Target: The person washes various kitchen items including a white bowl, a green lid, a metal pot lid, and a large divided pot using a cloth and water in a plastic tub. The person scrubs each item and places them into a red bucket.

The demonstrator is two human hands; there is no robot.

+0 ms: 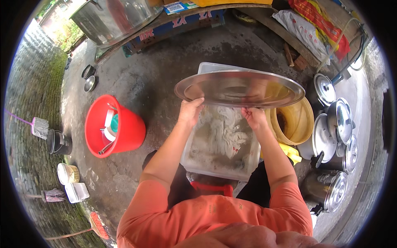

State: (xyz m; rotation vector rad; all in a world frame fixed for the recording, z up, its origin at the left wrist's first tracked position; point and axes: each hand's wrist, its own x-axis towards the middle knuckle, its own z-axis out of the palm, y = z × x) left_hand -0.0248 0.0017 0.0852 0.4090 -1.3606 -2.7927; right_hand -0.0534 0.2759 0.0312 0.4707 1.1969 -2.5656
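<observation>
A large round metal tray (238, 88) is held up, tilted, over a rectangular translucent plastic tub (214, 175). My left hand (191, 112) grips its near left rim, the thumb on the face. My right hand (255, 117) holds the near rim further right, most of its fingers curled at the edge. In the tub lie cloudy, foamy water and a wet whitish cloth (228, 133), below and between my hands. The tray hides the tub's far part.
A red bucket (130, 130) with utensils stands at left. Right of the tub are a yellowish bucket (299, 124), a yellow plastic container (290, 153) and several lidded metal pots (324, 136). A large steel pot (114, 21) sits on a bench at the upper left.
</observation>
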